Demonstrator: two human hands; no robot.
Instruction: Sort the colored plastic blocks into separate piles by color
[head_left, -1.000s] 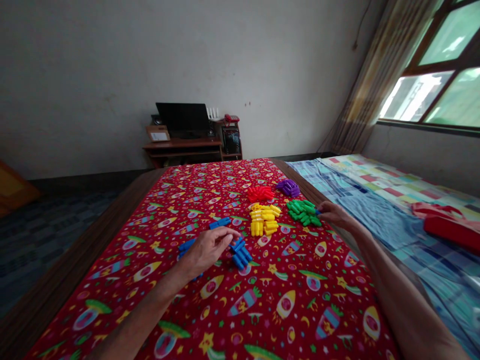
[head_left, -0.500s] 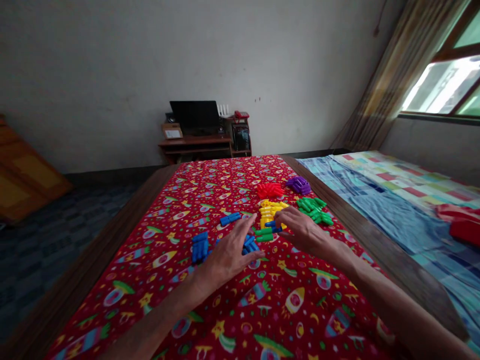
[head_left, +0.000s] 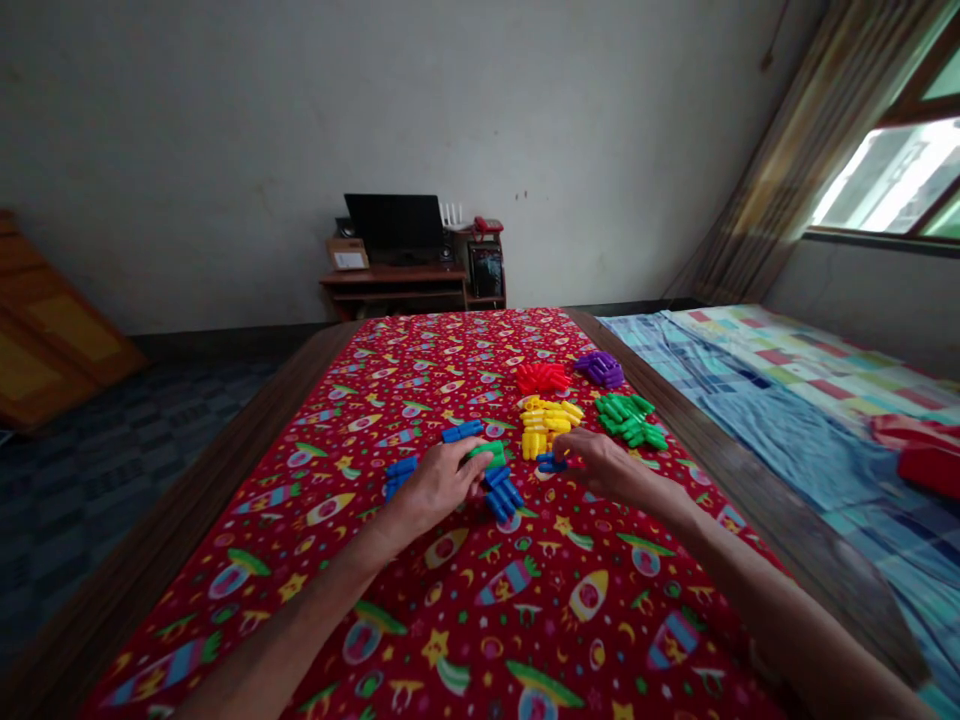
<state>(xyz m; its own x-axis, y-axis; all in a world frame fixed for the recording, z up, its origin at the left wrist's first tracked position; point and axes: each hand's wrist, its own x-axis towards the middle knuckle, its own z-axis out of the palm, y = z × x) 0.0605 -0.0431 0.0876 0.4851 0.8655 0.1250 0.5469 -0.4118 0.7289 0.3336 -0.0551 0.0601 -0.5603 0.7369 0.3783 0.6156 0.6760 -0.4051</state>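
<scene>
My left hand (head_left: 442,485) is closed on a green bullet-shaped plastic piece (head_left: 491,454), pinched between thumb and fingers. Beside and partly behind it lie blue plastic pieces (head_left: 502,494) of the same shape, another blue group (head_left: 402,468) half covered by the hand, and a few more (head_left: 462,431) just beyond. The fingers of my right hand (head_left: 600,464) curl down around a blue plastic piece (head_left: 551,462), low over the cloth. Directly beyond that hand is a heap of yellow pieces (head_left: 551,425).
Farther back are piles of red pieces (head_left: 542,378) and purple pieces (head_left: 600,368), with green pieces (head_left: 630,420) at the right. A red patterned cloth (head_left: 480,640) covers the wooden table (head_left: 825,550). A bed (head_left: 780,400) stands along the right side.
My left hand has closed on the green piece and taken it left, away from the right hand. My right hand has shifted slightly nearer with the blue piece.
</scene>
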